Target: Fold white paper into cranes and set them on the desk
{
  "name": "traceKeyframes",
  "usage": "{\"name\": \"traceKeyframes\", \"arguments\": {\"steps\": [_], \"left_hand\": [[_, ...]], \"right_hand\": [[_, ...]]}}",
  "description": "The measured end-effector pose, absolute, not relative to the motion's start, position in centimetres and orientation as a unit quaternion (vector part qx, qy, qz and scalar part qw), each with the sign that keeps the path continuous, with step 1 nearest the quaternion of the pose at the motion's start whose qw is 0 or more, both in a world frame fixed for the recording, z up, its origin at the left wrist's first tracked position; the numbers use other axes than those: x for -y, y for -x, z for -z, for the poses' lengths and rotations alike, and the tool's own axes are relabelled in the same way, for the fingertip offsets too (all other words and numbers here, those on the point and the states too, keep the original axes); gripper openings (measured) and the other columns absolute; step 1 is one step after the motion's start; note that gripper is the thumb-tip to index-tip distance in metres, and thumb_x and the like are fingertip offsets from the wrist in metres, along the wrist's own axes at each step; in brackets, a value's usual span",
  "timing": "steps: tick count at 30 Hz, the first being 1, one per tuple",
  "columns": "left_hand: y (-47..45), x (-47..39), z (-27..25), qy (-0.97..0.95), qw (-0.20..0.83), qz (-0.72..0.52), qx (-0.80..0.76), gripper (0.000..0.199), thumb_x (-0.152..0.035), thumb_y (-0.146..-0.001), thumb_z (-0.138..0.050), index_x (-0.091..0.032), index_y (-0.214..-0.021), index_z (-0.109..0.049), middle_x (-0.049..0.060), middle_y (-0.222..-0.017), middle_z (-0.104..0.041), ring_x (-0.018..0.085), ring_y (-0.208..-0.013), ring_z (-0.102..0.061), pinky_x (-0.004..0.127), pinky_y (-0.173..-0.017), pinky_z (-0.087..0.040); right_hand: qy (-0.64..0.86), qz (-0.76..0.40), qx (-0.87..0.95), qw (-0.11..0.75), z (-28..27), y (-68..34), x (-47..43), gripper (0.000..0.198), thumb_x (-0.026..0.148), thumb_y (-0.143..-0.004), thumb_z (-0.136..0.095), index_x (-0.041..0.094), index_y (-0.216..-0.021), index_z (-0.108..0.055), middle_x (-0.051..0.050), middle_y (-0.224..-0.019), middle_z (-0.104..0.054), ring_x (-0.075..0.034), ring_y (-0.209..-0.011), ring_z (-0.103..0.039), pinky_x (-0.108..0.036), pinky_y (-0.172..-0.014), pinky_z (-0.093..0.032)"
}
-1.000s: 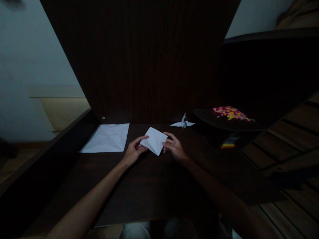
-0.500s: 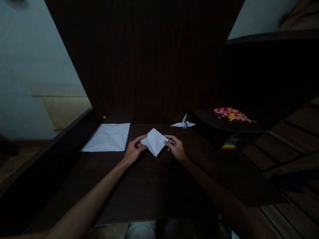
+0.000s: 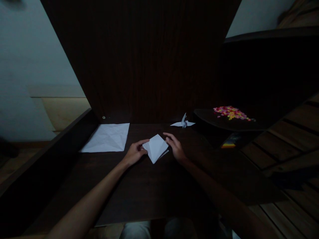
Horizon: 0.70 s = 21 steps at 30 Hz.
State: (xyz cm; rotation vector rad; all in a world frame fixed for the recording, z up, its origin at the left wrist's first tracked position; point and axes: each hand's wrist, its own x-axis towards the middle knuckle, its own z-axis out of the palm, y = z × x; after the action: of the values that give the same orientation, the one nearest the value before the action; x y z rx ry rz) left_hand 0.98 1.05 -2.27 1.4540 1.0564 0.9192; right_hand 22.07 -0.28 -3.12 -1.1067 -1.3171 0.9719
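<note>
A small square of folded paper (image 3: 156, 148) is held low over a dark desk (image 3: 139, 196), turned so that a corner is pointed toward the person. Its left corner is pinched by the left hand (image 3: 136, 153), the grip clamped on it between thumb and fingers. At the opposite corner the right hand (image 3: 176, 148) is placed close by, with one finger stretched out past the upper right edge and another digit bent at the edge; whether the paper is clamped in that grip cannot be told. Creases are seen on the folded paper, and at its lower right a second layer is parted from the top one.

Farther back on the left, larger white paper (image 3: 107, 137), also creased, is laid flat. Near the rear edge, to the right of centre, a white paper bird (image 3: 184, 123) is set down with its wings spread. On a rounded shelf (image 3: 204, 119) at the right, small pink, red and yellow pieces (image 3: 231, 113) are heaped. The desk is backed by a tall dark panel (image 3: 147, 66).
</note>
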Motion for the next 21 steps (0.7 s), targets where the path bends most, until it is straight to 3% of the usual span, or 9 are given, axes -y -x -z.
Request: {"name": "traceKeyframes", "arguments": {"steps": [3,6,12,17,21], "left_hand": [[-0.85,-1.27,2.55,-0.610,0.546,-0.383,-0.429,0.058,-0.010,-0.058,-0.063,-0.014,-0.115,-0.061,0.002,-0.078,-0.066,0.014,-0.066,-0.056,0.026,-0.064,-0.042],[-0.71,-1.39,2.84,-0.621,0.549,-0.373,-0.417,0.061,-0.011,-0.057,-0.064,-0.013,-0.118,-0.059,0.002,-0.078,-0.066,0.015,-0.067,-0.057,0.027,-0.065,-0.043],[-0.60,-1.28,2.96,-0.626,0.561,-0.367,-0.398,0.061,-0.014,-0.060,-0.067,-0.015,-0.120,-0.057,0.003,-0.077,-0.066,0.017,-0.069,-0.060,0.028,-0.067,-0.045],[-0.83,-1.15,3.01,-0.597,0.598,-0.373,-0.383,0.070,-0.016,-0.059,-0.071,-0.011,-0.126,-0.050,0.004,-0.084,-0.066,0.015,-0.070,-0.059,0.028,-0.068,-0.045],[-0.90,-1.09,2.95,-0.559,0.625,-0.399,-0.371,0.070,-0.014,-0.056,-0.074,-0.013,-0.123,-0.054,0.004,-0.085,-0.067,0.016,-0.073,-0.060,0.027,-0.070,-0.045]], "right_hand": [[0.437,-0.472,0.531,0.551,3.04,-22.05,0.56,0.050,0.046,-0.081,-0.050,0.026,-0.126,-0.045,-0.003,-0.086,-0.065,-0.018,-0.080,-0.061,-0.029,-0.073,-0.046],[0.417,-0.504,0.520,0.549,3.02,-21.94,0.67,0.053,0.046,-0.082,-0.045,0.024,-0.130,-0.039,-0.005,-0.090,-0.066,-0.018,-0.079,-0.061,-0.029,-0.069,-0.047],[0.406,-0.439,0.591,0.542,3.16,-21.80,0.57,0.048,0.038,-0.079,-0.055,0.024,-0.123,-0.046,-0.004,-0.096,-0.064,-0.020,-0.089,-0.058,-0.033,-0.081,-0.043],[0.414,-0.379,0.623,0.545,3.55,-21.87,0.26,0.034,0.040,-0.079,-0.057,0.022,-0.108,-0.057,-0.006,-0.100,-0.062,-0.022,-0.097,-0.056,-0.034,-0.084,-0.042],[0.422,-0.374,0.599,0.568,3.48,-21.98,0.09,0.030,0.042,-0.078,-0.057,0.023,-0.102,-0.059,-0.005,-0.102,-0.062,-0.022,-0.100,-0.054,-0.033,-0.085,-0.042]]}}
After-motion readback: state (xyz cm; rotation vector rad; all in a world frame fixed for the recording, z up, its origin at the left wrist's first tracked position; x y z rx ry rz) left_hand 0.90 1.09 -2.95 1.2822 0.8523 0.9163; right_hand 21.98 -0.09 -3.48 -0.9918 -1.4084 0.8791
